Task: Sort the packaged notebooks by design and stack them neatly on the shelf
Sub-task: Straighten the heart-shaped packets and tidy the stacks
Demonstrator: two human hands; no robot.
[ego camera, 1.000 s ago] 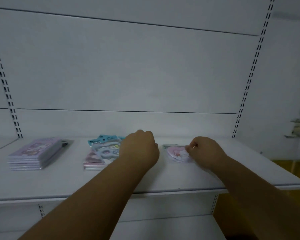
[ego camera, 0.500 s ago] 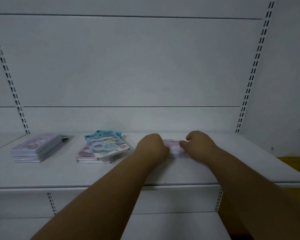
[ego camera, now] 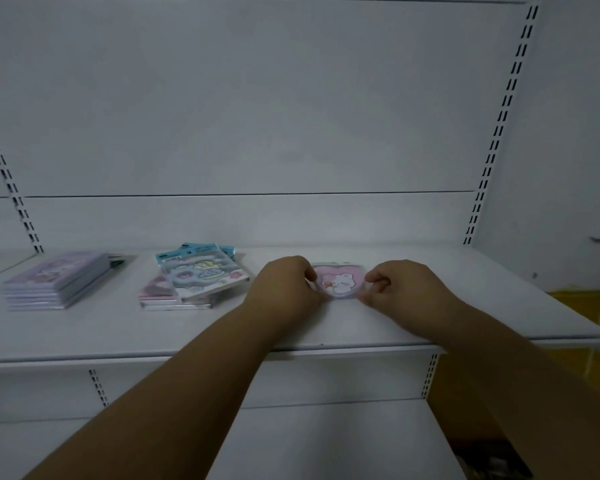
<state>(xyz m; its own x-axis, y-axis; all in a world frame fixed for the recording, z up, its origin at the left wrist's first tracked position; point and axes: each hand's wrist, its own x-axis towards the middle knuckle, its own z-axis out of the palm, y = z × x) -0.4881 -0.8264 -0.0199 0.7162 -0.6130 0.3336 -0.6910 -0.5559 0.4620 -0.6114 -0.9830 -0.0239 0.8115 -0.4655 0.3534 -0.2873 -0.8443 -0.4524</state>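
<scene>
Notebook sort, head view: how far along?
Done: the purple stack at the left sits squared. In hand: left hand and right hand pinch the pink notebook flat on the shelf. Left: the middle pile mixes blue and pink designs, its top pack askew.

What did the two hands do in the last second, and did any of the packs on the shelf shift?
The left hand moved right, off the middle pile, to the left edge of the pink bear pack. The right hand stayed at its right edge, so both hands now hold it flat on the shelf. The purple stack and the middle pile, with its teal-topped pack lying askew, look unchanged.
</scene>
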